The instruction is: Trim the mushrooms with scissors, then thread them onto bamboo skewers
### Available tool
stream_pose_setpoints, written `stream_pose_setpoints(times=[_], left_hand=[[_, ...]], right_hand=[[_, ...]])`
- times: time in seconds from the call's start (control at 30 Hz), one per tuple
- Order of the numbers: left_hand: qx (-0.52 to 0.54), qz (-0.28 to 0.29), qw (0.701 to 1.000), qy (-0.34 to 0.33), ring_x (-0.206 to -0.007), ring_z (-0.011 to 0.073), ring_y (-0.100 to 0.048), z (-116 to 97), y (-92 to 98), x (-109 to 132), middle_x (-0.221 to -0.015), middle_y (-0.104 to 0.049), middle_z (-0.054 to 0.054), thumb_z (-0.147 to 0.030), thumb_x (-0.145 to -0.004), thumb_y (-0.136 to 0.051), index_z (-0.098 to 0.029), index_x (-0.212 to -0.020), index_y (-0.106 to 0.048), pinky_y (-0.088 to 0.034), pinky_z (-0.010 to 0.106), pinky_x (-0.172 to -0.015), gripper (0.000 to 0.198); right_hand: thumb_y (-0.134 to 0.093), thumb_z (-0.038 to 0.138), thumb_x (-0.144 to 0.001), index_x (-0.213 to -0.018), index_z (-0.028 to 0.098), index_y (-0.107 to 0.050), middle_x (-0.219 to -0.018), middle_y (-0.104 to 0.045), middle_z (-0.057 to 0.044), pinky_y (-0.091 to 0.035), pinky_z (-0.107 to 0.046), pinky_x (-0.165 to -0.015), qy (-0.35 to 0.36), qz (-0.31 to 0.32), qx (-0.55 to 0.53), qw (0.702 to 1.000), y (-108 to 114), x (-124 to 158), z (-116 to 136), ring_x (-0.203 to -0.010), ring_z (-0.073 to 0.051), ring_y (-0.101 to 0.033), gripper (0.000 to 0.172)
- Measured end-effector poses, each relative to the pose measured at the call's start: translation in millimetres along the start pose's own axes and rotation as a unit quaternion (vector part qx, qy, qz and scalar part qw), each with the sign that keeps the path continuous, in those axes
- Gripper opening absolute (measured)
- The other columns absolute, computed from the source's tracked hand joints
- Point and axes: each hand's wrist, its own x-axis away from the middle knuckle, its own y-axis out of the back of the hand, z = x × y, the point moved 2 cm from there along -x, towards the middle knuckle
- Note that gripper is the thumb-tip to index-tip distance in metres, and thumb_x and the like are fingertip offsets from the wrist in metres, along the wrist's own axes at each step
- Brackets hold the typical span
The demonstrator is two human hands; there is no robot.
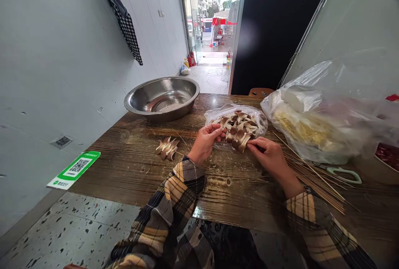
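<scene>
Brown-capped mushrooms (246, 121) fill an open clear plastic bag on the wooden table. My left hand (206, 141) is at the bag's near left edge, its fingers pinched on a pale mushroom piece. Just right of it, my right hand (268, 154) grips the end of a cluster of overlapping mushrooms (237, 139) in front of the bag. Whether a stick runs through this cluster is hidden. Left of my hands lies a second mushroom cluster (167, 148), with a thin stick showing at its right side.
A large steel basin (162, 98) stands at the back left. Thin wooden sticks (314, 181) and green-handled scissors (344, 175) lie at the right, near a bulky clear plastic bag (311, 123) and a bowl of dark red pieces (387, 156). A green QR card (76, 170) sits at the left edge.
</scene>
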Motion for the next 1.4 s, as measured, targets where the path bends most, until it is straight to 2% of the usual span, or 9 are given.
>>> stream_pose_setpoints(times=[0.13,0.3,0.73,1.4], left_hand=[[-0.059,-0.038,0.996,-0.054,-0.062,0.0101,-0.061,1.2,0.2,-1.0,-0.067,-0.065,0.002,-0.029,-0.065,-0.079,-0.011,-0.080,-0.064,-0.041,0.019,-0.052,0.027],[-0.069,-0.057,0.993,-0.077,-0.064,0.0128,-0.064,3.2,-0.8,-0.7,-0.066,-0.064,0.001,-0.030,-0.065,-0.079,-0.012,-0.077,-0.061,-0.049,0.024,-0.058,0.028],[-0.046,-0.087,0.991,-0.087,-0.063,0.0126,-0.065,4.0,-0.6,-0.3,-0.066,-0.067,0.001,-0.028,-0.065,-0.078,-0.013,-0.077,-0.060,-0.051,0.026,-0.065,0.027],[-0.046,-0.083,0.992,-0.085,-0.063,0.0125,-0.065,2.4,-5.0,3.3,-0.067,-0.067,0.002,-0.029,-0.065,-0.079,-0.013,-0.078,-0.059,-0.051,0.026,-0.066,0.028]], right_hand=[[-0.058,0.028,-0.087,-0.088,0.020,-0.074,-0.079,-0.069,-0.003,-0.048,-0.028,-0.068,0.002,0.003,0.004,1.000,-0.7,0.3,-1.2,-0.072,-0.017,-0.065,0.018],[-0.057,0.028,-0.087,-0.087,0.020,-0.074,-0.079,-0.069,-0.003,-0.048,-0.029,-0.068,0.002,0.003,0.004,1.000,-0.8,-0.1,-1.5,-0.072,-0.018,-0.066,0.019],[-0.056,0.030,-0.087,-0.086,0.020,-0.074,-0.079,-0.070,-0.004,-0.048,-0.028,-0.067,0.003,-0.004,0.011,1.000,-0.4,0.2,-1.4,-0.072,-0.018,-0.065,0.020],[-0.056,0.031,-0.086,-0.085,0.021,-0.075,-0.078,-0.071,-0.005,-0.049,-0.029,-0.066,-0.002,-0.010,-0.008,1.000,0.0,0.0,1.7,-0.070,-0.018,-0.065,0.021]])
